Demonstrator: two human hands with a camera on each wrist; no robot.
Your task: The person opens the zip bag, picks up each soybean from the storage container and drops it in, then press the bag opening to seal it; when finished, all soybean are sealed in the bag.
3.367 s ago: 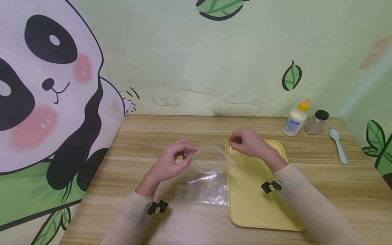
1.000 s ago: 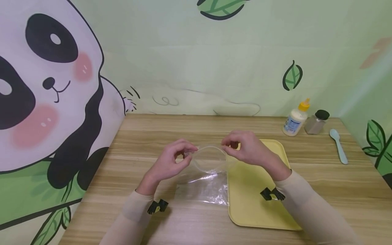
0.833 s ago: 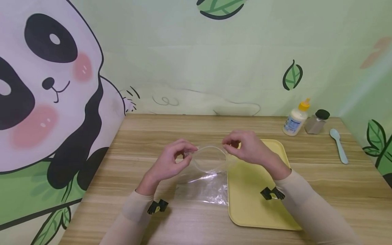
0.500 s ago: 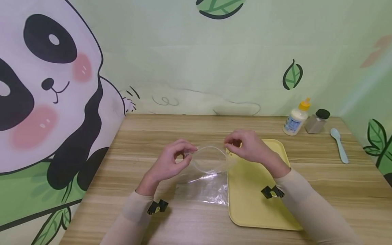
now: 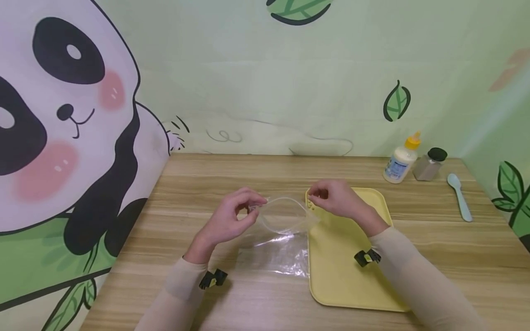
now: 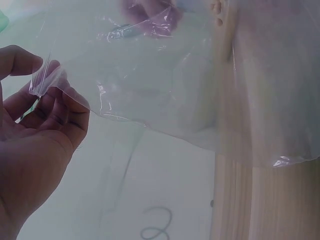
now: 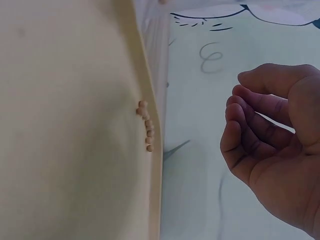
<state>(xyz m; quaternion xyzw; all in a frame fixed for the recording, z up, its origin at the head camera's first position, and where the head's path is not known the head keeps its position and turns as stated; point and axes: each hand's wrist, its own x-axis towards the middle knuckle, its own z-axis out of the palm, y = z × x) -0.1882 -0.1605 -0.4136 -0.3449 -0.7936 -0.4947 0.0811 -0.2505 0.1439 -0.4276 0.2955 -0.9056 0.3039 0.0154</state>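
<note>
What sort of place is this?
Probably a play or craft corner, though I can't be sure: a cartoon panda decorates the wall, and a yellow tray lies on the wood-grain table.

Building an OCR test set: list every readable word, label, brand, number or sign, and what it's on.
Readable text: none.
Blue label on bottle: print too small and blurred to read.
Wall: panda, leaves, drawn curl; no letters.
Clear bag, yellow tray, jar: no text visible.
</note>
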